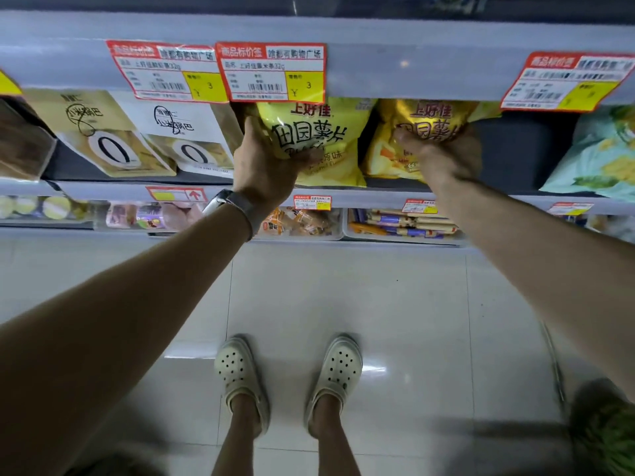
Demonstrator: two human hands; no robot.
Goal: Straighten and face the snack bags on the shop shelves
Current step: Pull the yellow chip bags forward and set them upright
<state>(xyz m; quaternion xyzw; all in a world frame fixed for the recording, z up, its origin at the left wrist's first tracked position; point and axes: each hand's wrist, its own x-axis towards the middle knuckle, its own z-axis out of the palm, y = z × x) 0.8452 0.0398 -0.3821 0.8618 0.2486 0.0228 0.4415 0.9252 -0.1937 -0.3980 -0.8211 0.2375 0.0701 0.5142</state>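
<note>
Head view: left hand (268, 163) grips yellow crisp bag (309, 132), right hand (446, 156) grips gold crisp bag (429, 115); hard tug could spill either

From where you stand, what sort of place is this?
Very likely a shop's snack aisle: price tags hang on the shelf edge, the left hand grips a pale yellow crisp bag, the right hand a golden crisp bag.

Left of our left hand (266, 170) a white bag (178, 128) crowds close; right of our right hand (443, 156) a dark gap (515, 149) lies free before the green bag (598, 156). Above both, the shelf lip (412, 56) and price tags (271, 72) hang low.
</note>
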